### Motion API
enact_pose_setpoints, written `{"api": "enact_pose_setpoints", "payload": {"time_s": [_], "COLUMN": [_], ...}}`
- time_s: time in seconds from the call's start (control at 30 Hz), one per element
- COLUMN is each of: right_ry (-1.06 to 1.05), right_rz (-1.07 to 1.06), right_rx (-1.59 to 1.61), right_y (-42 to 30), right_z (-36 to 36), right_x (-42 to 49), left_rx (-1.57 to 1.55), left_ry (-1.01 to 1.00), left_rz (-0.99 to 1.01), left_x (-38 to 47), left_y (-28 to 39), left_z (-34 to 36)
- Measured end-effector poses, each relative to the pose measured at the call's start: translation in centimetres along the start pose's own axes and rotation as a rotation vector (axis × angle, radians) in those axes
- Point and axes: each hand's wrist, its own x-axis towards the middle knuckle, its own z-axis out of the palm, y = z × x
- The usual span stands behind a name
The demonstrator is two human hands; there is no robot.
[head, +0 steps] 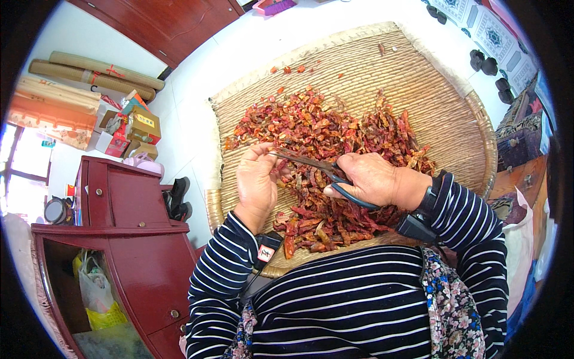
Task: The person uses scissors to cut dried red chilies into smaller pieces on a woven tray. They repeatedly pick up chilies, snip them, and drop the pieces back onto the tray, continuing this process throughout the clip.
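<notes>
My right hand (pixel 372 179) grips a pair of scissors (pixel 320 164) by its dark blue handles, the blades pointing left. Their tips reach the thumb and forefinger of my left hand (pixel 256 184). Pinched in that hand is a red dried chili pepper (pixel 281 168), partly hidden by the fingers and blades. Below both hands, a large woven basket tray (pixel 430 67) carries a heap of dried chilies. Short cut pieces (pixel 287 116) lie towards its far left side. Longer, wrinkled peppers (pixel 332 231) are piled at the near edge and on the right.
At left stands a dark red wooden cabinet (pixel 139 197) with a pink bag on top. Cardboard boxes (pixel 144 125) and rolled mats (pixel 94 76) are behind it. Several dark shoes (pixel 489 66) line the right side. A pink dustpan with a purple brush (pixel 274 6) lies at the far edge.
</notes>
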Motion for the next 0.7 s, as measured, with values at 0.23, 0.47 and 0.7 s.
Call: {"api": "enact_pose_setpoints", "payload": {"time_s": [0.23,0.47,0.7], "right_ry": [0.107,0.088,0.103], "right_rz": [0.024,0.024,0.015], "right_rx": [0.042,0.032,0.093], "right_y": [0.7,1.1,0.7], "right_z": [0.3,0.1,-0.3], "right_x": [0.1,0.0,0.1], "left_rx": [-0.089,-0.002,0.024], "left_ry": [-0.194,-0.262,-0.214], "left_rz": [-0.125,-0.149,-0.104], "left_x": [-0.6,-0.8,-0.6], "left_y": [1.0,1.8,1.4], "left_z": [0.3,0.8,0.1]}}
